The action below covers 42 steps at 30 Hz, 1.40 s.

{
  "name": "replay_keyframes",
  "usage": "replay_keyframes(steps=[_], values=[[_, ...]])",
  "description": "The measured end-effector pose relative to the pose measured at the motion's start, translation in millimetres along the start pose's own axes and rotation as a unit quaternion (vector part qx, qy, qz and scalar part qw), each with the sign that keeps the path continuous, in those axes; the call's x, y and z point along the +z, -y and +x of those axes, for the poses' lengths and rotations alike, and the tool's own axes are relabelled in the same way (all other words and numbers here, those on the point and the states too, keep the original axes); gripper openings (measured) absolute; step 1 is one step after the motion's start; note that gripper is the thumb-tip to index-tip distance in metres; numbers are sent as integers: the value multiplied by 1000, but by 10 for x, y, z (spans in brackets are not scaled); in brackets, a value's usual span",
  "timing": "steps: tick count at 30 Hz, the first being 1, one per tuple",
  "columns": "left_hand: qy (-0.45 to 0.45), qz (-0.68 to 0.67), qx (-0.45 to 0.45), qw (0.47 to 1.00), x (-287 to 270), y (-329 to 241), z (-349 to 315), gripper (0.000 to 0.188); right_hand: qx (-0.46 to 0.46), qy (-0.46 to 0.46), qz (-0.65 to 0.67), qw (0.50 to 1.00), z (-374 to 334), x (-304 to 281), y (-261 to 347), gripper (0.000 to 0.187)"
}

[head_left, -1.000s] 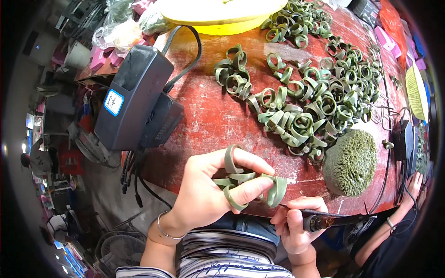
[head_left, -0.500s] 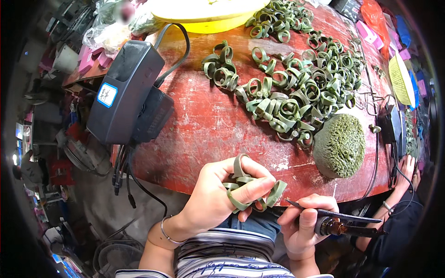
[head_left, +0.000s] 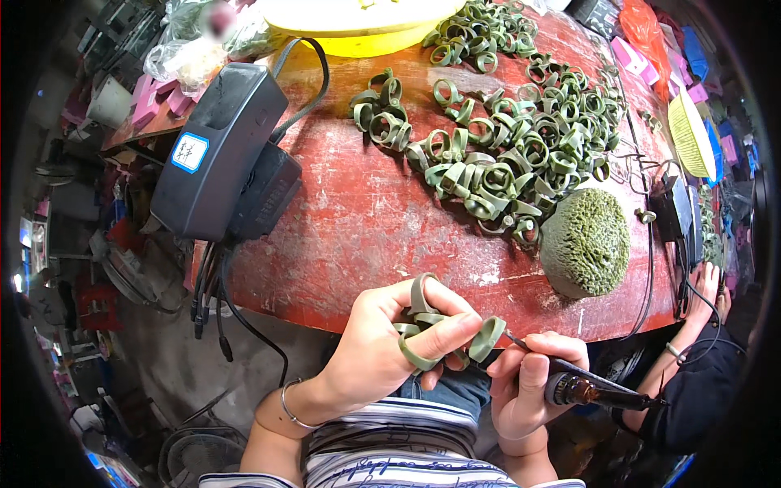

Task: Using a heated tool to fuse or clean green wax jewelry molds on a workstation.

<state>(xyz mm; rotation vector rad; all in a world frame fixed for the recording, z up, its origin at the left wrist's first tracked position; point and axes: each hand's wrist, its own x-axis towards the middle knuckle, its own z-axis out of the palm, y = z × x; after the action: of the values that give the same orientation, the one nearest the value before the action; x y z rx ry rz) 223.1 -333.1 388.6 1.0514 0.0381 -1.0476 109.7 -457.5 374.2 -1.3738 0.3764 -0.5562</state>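
Observation:
My left hand (head_left: 390,337) is closed around several green rings; one ring (head_left: 487,338) sticks out past the fingertips toward the right. My right hand (head_left: 533,378) pinches a slim dark pointed tool (head_left: 590,374) between thumb and fingers. Its tip is right by the outermost ring; whether they touch I cannot tell. A small brown bottle (head_left: 598,396) with a greyish end is held in the same hand, under the tool. Beyond the hands, many similar green rings (head_left: 521,154) lie heaped on the red table (head_left: 350,244). A rough-topped green round block (head_left: 587,244) stands at the table's near right.
A black device (head_left: 220,154) with cables stands at the left table edge. Behind it are a yellow basin (head_left: 358,45) and plastic bags (head_left: 195,61). At right are a black adapter (head_left: 671,210), a yellow basket (head_left: 690,130), and another person's hand (head_left: 706,293) and arm.
The tool's tip has moved up and close to the outermost ring, and the tool now slants more steeply. The view has shifted slightly; my left hand keeps its grip.

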Motion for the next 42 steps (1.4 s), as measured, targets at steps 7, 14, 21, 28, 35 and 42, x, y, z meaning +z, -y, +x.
replay_keyframes(steps=[7,14,21,28,35,42], values=[[-4,-5,12,1000,10,48,3,17,25,8,21,999,-55,-76,36,17],[-52,120,159,979,90,153,-17,14,97,41,9,994,-62,-68,97,22],[-51,251,287,923,82,217,37,17,154,45,46,986,-19,-79,130,18],[-67,213,248,943,86,213,44,18,163,42,39,985,5,-102,132,16],[-248,495,379,741,-197,26,125,18,156,-49,53,985,6,-56,58,17],[-341,546,377,666,-451,-57,91,19,126,-46,58,989,17,-42,-79,17]])
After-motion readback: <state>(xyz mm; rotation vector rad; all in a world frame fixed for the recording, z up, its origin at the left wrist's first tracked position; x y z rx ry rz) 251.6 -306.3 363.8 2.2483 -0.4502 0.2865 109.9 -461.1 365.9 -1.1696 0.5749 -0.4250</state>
